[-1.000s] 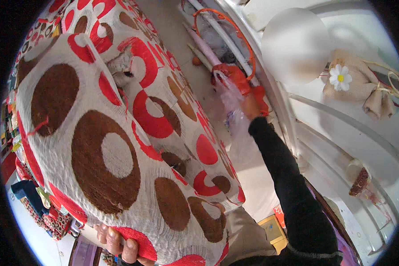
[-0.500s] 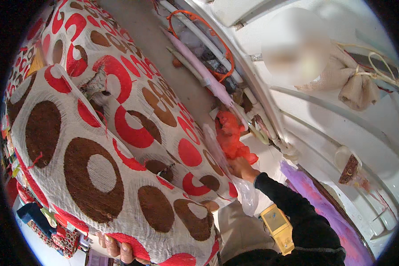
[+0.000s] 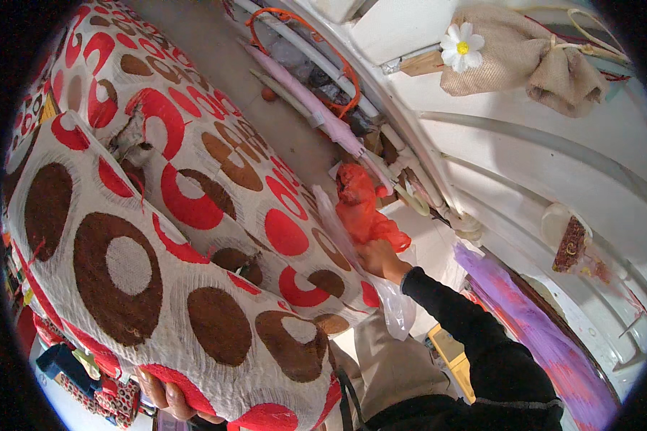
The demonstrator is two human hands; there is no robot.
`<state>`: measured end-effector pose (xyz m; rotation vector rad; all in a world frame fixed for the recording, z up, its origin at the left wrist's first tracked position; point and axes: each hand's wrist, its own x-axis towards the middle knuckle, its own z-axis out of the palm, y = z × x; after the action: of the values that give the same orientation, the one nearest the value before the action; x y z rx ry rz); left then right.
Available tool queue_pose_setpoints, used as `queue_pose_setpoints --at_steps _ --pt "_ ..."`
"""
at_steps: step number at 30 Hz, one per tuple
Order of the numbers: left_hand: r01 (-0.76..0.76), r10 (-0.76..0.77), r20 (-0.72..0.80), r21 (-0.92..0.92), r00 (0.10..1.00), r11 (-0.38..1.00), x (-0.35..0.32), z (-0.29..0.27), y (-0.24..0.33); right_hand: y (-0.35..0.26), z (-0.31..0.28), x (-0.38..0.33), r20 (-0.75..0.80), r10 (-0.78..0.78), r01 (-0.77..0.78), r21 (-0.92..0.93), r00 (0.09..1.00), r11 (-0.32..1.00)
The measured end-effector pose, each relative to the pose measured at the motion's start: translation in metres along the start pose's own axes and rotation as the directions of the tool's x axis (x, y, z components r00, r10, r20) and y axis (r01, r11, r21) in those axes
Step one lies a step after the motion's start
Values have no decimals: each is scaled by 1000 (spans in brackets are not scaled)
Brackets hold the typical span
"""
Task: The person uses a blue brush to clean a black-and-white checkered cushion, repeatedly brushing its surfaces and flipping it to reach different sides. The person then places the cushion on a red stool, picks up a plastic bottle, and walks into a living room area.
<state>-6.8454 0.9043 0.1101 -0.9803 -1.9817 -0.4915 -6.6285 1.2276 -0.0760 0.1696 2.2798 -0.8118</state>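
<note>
My right hand (image 3: 378,258), in a black sleeve, grips a red-orange plastic bag (image 3: 361,205) together with a clear plastic bag (image 3: 394,305) that hangs below the fist. The bags sit in the gap between the cushioned seat and the white wall. My left hand (image 3: 167,396) is at the bottom edge, its fingers curled under a big cushion (image 3: 129,273) with brown and red circles on cream fabric, and it holds that cushion tilted up off the matching seat (image 3: 216,158).
A pink rolled item (image 3: 316,108), an orange hoop (image 3: 316,43) and white pipes lie along the wall base. A burlap sack with a white flower (image 3: 514,54) hangs on the white wall. Purple fabric (image 3: 532,323) and a yellow box (image 3: 449,352) are at lower right.
My right hand has drawn back from far up the gap toward me, bringing the red and clear bags with it. The raised cushion stays held up.
</note>
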Motion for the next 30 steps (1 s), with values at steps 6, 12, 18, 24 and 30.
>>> queue_pose_setpoints --at_steps 6,12,18,24,30 --pt "114 -109 112 -32 988 993 7 -6 10 -2 -3 -2 -5 20 -20 22 1000 1000" --pt "206 -208 177 29 962 978 11 -9 21 -11 -19 -4 -7 -41 41 9 999 999" --pt "230 -228 27 -128 973 965 8 9 23 -3 -25 -2 -36 -114 115 19 993 993" --pt "339 -317 173 -114 933 934 16 -4 27 11 -39 5 29 -187 189 -178 982 966" --pt "379 -302 362 -163 882 911 19 -22 21 11 -71 27 -35 -254 233 -294 967 927"
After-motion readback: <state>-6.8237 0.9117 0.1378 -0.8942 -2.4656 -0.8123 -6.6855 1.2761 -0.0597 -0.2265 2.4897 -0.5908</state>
